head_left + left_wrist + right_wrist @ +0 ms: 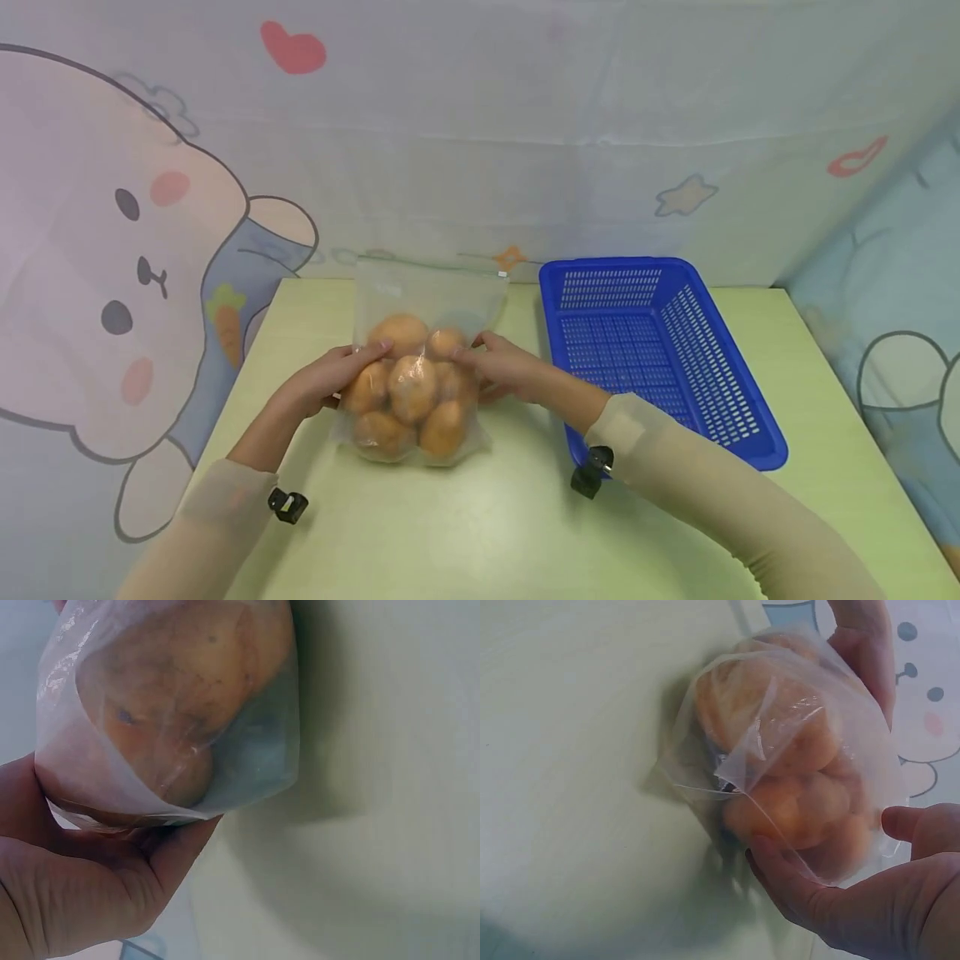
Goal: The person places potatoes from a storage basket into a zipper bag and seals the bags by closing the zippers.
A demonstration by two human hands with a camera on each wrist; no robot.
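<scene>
A clear zip bag [427,292] full of brownish-yellow potatoes [412,390] is between my two hands at the middle of the table. Its green zip strip with a white slider runs along the top. My left hand [337,375] grips the bag's left side, thumb on the front; the left wrist view has the left hand [90,892] around the bag's edge. On the other side my right hand [506,367] grips the bag with thumb and fingers, and the right wrist view shows the right hand [877,892] doing so. Fingers behind the bag are partly hidden.
A blue slotted plastic basket [701,358] stands to the right on the pale yellow-green table [420,533], and my right forearm passes over its near left corner. Behind the table hangs a printed cloth [465,167] with a cartoon animal at left.
</scene>
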